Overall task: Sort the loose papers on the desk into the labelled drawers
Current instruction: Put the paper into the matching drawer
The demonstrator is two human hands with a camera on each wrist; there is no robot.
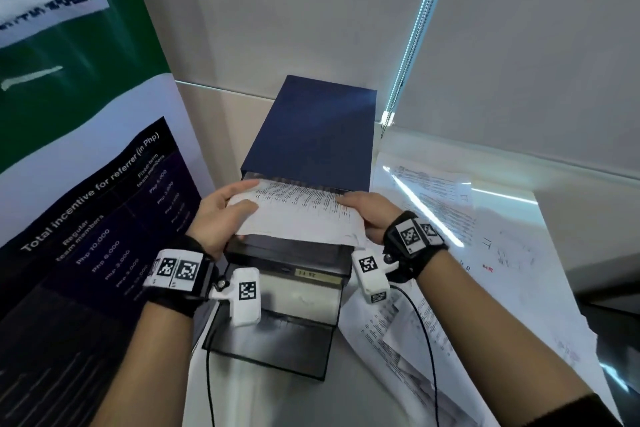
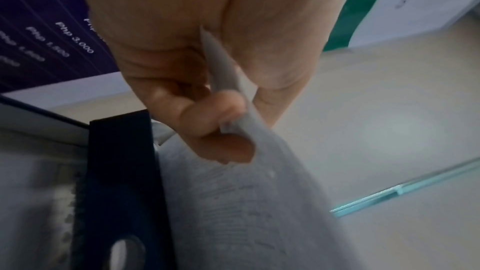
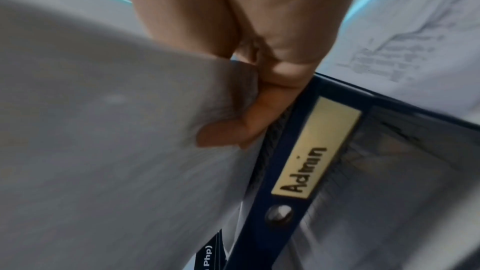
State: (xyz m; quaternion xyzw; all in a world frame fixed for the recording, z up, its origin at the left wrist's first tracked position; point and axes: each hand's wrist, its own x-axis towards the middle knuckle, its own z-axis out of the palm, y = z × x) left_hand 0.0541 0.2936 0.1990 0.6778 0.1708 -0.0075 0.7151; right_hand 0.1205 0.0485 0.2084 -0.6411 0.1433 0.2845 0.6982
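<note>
Both hands hold one printed sheet [image 1: 298, 215] flat over the top open drawer [image 1: 287, 250] of a dark blue drawer unit [image 1: 311, 128] on the desk [image 1: 277, 399]. Left hand [image 1: 221, 215] pinches the sheet's left edge, thumb on top and fingers curled underneath (left wrist view shows the fingers [image 2: 207, 122] folded under the paper). Right hand [image 1: 369, 215] grips the right edge the same way, fingers curled beneath. The sheet's far edge sits at the slot under the unit's top. Right wrist view shows a drawer front with a yellow label [image 3: 315, 149] reading "Admin" beside a metal knob [image 3: 279, 213]. A second drawer [image 1: 298, 298] below is also pulled out, its label unreadable. Loose papers [image 1: 450, 225] lie spread on the desk right of the unit. A dark poster [image 1: 100, 218] with Php figures stands at the left.
</note>
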